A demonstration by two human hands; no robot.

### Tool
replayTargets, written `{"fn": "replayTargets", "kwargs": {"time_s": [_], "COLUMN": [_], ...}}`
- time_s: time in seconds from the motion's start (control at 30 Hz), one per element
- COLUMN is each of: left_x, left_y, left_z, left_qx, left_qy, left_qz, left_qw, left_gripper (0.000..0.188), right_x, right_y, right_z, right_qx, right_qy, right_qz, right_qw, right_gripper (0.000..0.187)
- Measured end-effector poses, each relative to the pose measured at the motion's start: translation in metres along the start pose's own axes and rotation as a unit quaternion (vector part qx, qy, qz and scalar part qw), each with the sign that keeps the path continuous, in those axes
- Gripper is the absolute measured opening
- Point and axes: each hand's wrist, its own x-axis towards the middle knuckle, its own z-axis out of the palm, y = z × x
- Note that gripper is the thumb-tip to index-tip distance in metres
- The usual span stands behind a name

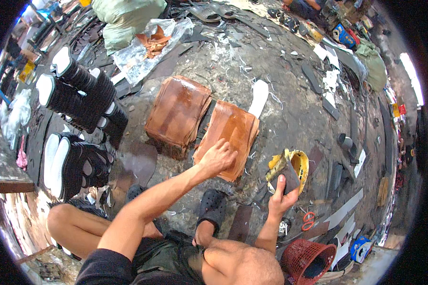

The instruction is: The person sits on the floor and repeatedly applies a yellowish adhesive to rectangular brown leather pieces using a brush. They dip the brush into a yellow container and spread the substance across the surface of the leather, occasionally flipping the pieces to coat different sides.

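Note:
Two stacks of thin brown sheets with a leather-like look lie side by side on the floor: the left stack [176, 107] and the right stack [233, 121]. My left hand [217, 158] rests on the near part of the right stack, fingers bent and pressed together; whatever they pinch is hidden. In my right hand [284, 195] is a flat dark grey piece [288, 175], with the thumb pressed on its face. Right behind that piece is a yellow-coated tub [300, 164] with dark smears inside. Whether my fingers also grip the tub is hidden.
Bundles of black sandals with white soles [62, 154] stand at the left. A white sole-shaped piece [259, 97] lies beyond the right stack. Red-handled scissors [308, 221] and a red mesh basket [302, 256] are at the near right. Scraps litter the floor.

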Motion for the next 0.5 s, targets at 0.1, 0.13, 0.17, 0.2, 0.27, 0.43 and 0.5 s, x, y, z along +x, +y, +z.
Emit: {"fn": "replayTargets", "kwargs": {"time_s": [0.1, 0.13, 0.17, 0.2, 0.27, 0.43, 0.5], "left_x": [0.03, 0.034, 0.036, 0.048, 0.073, 0.101, 0.101], "left_y": [-0.007, -0.009, -0.013, -0.012, -0.023, -0.105, -0.152], "left_z": [-0.001, 0.003, 0.005, 0.001, -0.015, -0.036, -0.066], "left_qx": [-0.017, 0.023, 0.002, -0.026, -0.114, -0.163, -0.155], "left_qy": [-0.116, -0.038, -0.099, -0.157, -0.232, -0.039, 0.224], "left_qz": [0.106, 0.142, 0.133, 0.128, 0.079, -0.223, -0.282], "left_qw": [0.987, 0.989, 0.986, 0.979, 0.963, 0.96, 0.92], "left_gripper": [0.027, 0.026, 0.029, 0.033, 0.035, 0.022, 0.018], "right_x": [0.002, 0.001, 0.0, -0.001, -0.001, 0.002, 0.0], "right_y": [0.002, 0.008, 0.012, 0.017, 0.016, -0.003, 0.005], "right_z": [-0.011, -0.013, -0.013, -0.015, -0.017, -0.002, 0.001], "right_qx": [-0.007, -0.005, -0.001, 0.005, -0.007, 0.015, 0.027], "right_qy": [0.01, 0.013, 0.015, 0.023, 0.029, 0.033, 0.025], "right_qz": [0.004, 0.013, 0.022, 0.028, 0.019, 0.008, 0.012], "right_qw": [1.0, 1.0, 1.0, 0.999, 0.999, 0.999, 0.999], "right_gripper": [0.03, 0.03, 0.03, 0.031, 0.031, 0.032, 0.032]}}
